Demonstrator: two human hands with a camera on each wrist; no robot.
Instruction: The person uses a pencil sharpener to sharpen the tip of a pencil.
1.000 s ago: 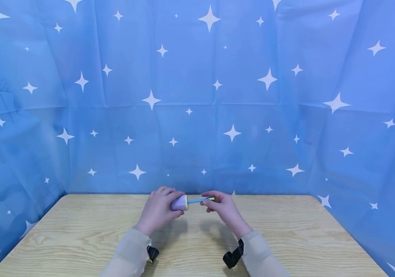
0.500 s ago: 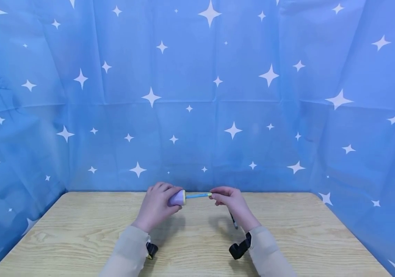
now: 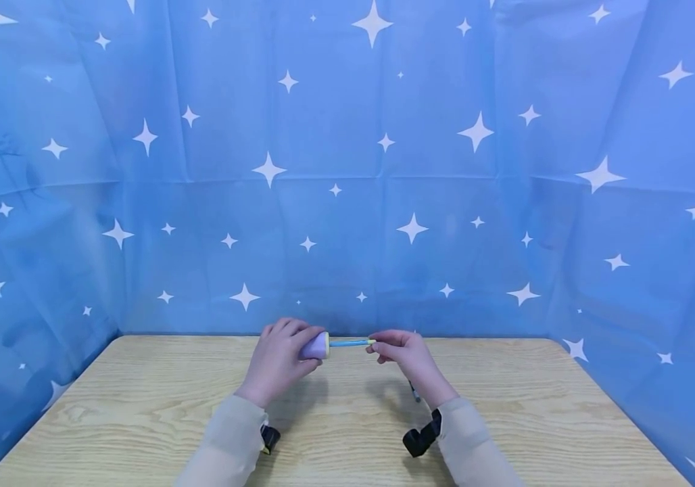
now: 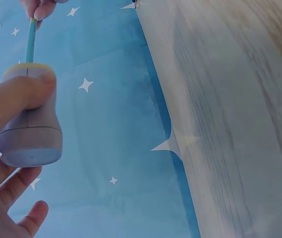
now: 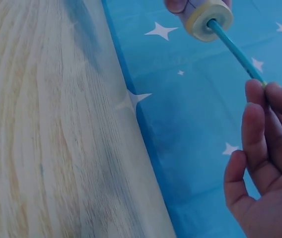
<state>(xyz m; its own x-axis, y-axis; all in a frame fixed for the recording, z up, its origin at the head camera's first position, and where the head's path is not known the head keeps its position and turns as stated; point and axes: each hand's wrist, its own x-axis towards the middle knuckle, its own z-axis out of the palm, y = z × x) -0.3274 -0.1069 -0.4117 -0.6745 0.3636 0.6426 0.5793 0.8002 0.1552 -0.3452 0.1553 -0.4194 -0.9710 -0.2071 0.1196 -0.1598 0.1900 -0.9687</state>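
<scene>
A lilac, waisted barrel with a yellow rim, which looks like a pencil sharpener [image 3: 314, 347], lies sideways in my left hand [image 3: 277, 357]. The thumb crosses its side in the left wrist view. A slim blue pencil [image 5: 238, 53] enters the round hole in the sharpener's yellow face; its inserted tip is hidden. At the pencil's yellow-green outer end, my right hand [image 3: 408, 355] pinches it between thumb and forefinger, the other fingers loosely bent. Both hands hold these above the table near its far edge.
A wooden table [image 3: 347, 419] spreads below the hands, its far edge against a blue star-patterned curtain [image 3: 335, 135]. A thin dark stick [image 3: 415, 392] shows beside the right wrist, partly hidden by it. Black wrist devices [image 3: 423, 436] sit under both cuffs.
My right hand has shifted right, its pinch now at the pencil's outer end, with more blue shaft showing. The dark stick has come into view by that wrist. The left hand stays nearly still.
</scene>
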